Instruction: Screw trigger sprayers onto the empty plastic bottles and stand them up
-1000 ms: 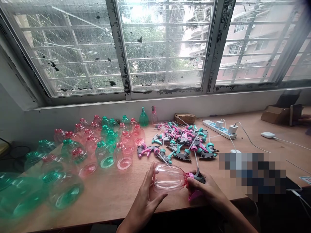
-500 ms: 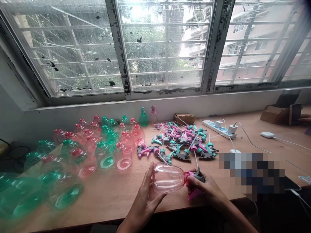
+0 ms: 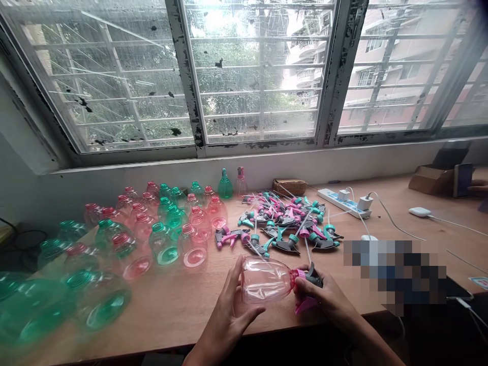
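Observation:
A clear pink spray bottle (image 3: 265, 280) lies level in the air above the table's front edge, its base to the left and its neck to the right. My left hand (image 3: 231, 310) cups the base end, fingers behind it and thumb below. At the neck, my right hand (image 3: 314, 290) is closed round a pink and dark grey trigger sprayer (image 3: 313, 275), which sits on the bottle's mouth. The pink trigger shows beneath my right fingers. Whether the collar is fully tight cannot be seen.
Several green and pink open bottles (image 3: 194, 246) stand to the left on the wooden table (image 3: 168, 310). A heap of trigger sprayers (image 3: 285, 223) lies beyond my hands. Two bottles with sprayers (image 3: 224, 184) stand by the wall. A power strip (image 3: 345, 203) and another person's hand (image 3: 479, 186) are at right.
The bottle has turned slightly about its length, its highlights shifting, and moved a little right. My left thumb has shifted right. My right hand stays at the neck.

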`<state>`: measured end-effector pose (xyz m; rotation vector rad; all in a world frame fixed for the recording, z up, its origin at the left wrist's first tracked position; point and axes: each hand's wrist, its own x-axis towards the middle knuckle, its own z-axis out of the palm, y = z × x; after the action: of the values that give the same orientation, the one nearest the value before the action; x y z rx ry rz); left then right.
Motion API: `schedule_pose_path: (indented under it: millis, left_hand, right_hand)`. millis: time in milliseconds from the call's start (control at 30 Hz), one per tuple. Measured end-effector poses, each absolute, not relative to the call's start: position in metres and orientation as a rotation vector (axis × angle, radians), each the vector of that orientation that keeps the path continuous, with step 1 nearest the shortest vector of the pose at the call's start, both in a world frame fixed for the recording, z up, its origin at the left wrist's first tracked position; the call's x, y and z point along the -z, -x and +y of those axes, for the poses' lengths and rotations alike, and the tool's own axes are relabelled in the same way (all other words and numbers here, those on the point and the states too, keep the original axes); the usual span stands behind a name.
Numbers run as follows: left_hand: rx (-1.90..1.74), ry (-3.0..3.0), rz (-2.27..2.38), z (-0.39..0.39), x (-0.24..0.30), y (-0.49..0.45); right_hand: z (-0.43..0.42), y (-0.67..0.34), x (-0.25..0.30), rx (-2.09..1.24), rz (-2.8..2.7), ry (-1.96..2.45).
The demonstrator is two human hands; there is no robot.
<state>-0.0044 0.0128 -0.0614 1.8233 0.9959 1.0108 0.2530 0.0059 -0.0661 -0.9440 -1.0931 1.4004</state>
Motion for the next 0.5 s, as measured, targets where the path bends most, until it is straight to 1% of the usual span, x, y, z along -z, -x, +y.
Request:
schedule_pose_path:
  millis: [333,500]
  left_hand:
    - [-1.003,-1.804,1.013,0.008,0.046,0.001]
    - [-1.025,-1.886,1.019,0.011,0.056,0.003]
  right_hand:
    - [0.005,-0.253,0.062,-1.402,-1.123,0.940]
    - [0.005,-0.252,0.063,-1.387,-1.102,0.938]
